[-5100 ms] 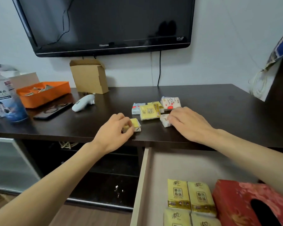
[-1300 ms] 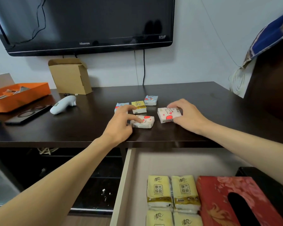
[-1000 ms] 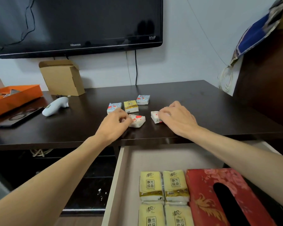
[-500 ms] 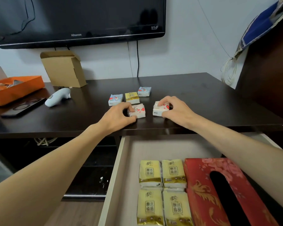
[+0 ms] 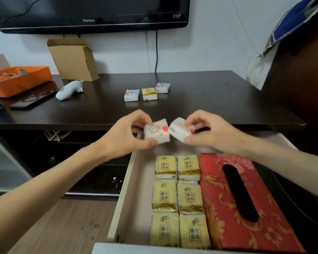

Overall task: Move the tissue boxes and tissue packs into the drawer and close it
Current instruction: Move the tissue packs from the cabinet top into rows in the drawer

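Each hand grips a white pack, left hand [image 5: 125,139] and right hand [image 5: 207,133], above the open drawer [image 5: 125,189], apparently for dropping in. Three packs [image 5: 147,94] wait on the desk [image 5: 209,99].

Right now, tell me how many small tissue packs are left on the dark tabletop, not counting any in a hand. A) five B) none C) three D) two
C: three small packs sit in a row on the tabletop, while the left hand and right hand each hold one over the drawer.
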`<state>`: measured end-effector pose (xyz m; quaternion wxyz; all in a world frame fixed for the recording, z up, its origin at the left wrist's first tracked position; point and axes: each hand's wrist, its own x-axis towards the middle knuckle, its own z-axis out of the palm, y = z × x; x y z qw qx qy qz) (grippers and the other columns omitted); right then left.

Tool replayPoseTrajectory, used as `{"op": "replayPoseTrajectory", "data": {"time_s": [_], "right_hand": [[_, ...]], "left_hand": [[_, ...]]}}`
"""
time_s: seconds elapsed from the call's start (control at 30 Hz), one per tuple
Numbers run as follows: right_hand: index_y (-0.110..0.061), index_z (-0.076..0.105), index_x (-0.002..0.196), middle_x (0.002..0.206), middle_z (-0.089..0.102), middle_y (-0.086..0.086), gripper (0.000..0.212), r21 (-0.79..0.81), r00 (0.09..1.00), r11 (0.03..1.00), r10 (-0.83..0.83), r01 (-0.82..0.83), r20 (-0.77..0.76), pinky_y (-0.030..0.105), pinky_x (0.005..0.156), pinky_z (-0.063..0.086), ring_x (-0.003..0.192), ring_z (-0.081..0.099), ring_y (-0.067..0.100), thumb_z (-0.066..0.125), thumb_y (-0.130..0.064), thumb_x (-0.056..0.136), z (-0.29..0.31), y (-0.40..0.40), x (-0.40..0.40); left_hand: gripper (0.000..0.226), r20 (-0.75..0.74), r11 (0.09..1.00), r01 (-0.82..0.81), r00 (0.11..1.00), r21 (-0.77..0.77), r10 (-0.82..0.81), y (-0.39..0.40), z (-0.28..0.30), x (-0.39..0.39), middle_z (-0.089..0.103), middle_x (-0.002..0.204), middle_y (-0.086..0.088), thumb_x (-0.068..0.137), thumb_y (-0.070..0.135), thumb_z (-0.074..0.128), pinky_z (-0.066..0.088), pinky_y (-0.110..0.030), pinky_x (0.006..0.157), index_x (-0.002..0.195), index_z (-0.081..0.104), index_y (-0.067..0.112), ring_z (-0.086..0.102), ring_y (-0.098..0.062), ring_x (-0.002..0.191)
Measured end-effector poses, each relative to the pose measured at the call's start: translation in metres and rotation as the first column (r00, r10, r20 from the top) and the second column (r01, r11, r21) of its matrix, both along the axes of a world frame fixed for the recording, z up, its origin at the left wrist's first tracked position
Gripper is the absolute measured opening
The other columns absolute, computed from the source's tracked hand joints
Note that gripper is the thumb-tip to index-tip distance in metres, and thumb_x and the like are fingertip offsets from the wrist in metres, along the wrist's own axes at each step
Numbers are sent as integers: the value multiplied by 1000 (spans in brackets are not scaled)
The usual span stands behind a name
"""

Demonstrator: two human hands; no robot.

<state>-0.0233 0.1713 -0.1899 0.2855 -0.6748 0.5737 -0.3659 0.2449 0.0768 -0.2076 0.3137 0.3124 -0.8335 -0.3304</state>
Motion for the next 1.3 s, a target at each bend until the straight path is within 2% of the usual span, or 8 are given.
{"op": "replayPoseTrajectory", "data": {"time_s": [0.13, 0.23, 0.47, 0.63, 0.73, 0.87, 1.03, 1.3], "right_hand": [[-38, 59, 102, 108, 59, -14, 36, 6, 922, 988, 144, -152, -360, 35, 88, 51, 102, 61, 11, 78, -45, 72, -8, 58, 5], [-42, 52, 101, 111, 54, -18, 33, 94, 824, 971, 237, -221, -514, 34, 87, 49, 103, 57, 9, 73, -50, 77, -16, 76, 8], [-41, 56, 100, 108, 53, -22, 31, 102, 731, 961, 261, -256, -630, 23, 95, 39, 107, 49, 4, 70, -51, 76, -27, 76, 15], [-39, 59, 98, 111, 51, -21, 27, 119, 675, 965, 250, -234, -694, 22, 112, 13, 112, 40, 3, 69, -51, 77, -37, 70, 27], [-37, 66, 97, 121, 49, -20, 25, 140, 634, 966, 250, -219, -732, 18, 100, 8, 114, 34, 2, 68, -53, 78, -39, 68, 29], [-36, 68, 92, 117, 49, -22, 24, 110, 624, 961, 249, -253, -741, 22, 96, 23, 110, 36, 0, 62, -57, 82, -37, 68, 27], [-32, 72, 85, 105, 61, -16, 8, -70, 822, 979, 122, -193, -557, 33, 94, 43, 102, 52, 3, 66, -37, 87, -20, 37, 20], [-23, 73, 100, 114, 66, 0, 21, -224, 953, 965, -190, 137, -237, 33, 93, 46, 104, 61, 14, 64, -11, 86, 3, -73, 8]], "left_hand": [[42, 131, 994, 111, 985, -13, -108, 59, -23, 19, 68, 106, 11, 68, 37, 86, 56, -41, 86, 101, 62, 29, 67, -17, 102], [38, 236, 988, 155, 960, 9, -152, 80, -36, 20, 63, 111, 20, 71, 45, 84, 56, -29, 81, 98, 58, 37, 63, -8, 107], [36, 421, 983, 165, 899, -78, -117, 82, -51, 13, 59, 117, 20, 72, 54, 80, 53, -29, 89, 91, 58, 33, 56, -3, 114], [44, 608, 951, 230, 792, -205, -60, 83, -55, 9, 58, 122, 23, 71, 71, 64, 47, -31, 96, 98, 59, 37, 53, 0, 114], [40, 686, 925, 310, 723, -218, -81, 83, -52, 8, 51, 129, 24, 78, 70, 58, 42, -31, 102, 99, 60, 36, 48, 1, 120], [35, 632, 934, 305, 765, -187, -123, 84, -48, 11, 42, 131, 27, 85, 67, 57, 44, -27, 99, 96, 66, 35, 43, 4, 122], [14, 395, 941, 230, 911, -248, -118, 69, -28, 8, 55, 117, 17, 87, 42, 62, 45, -31, 98, 88, 71, 32, 55, -2, 114], [19, 109, 909, -140, 974, -393, 198, -36, 16, -7, 63, 108, 8, 90, 22, 61, 47, -28, 85, 108, 68, 22, 59, -11, 102]]}}
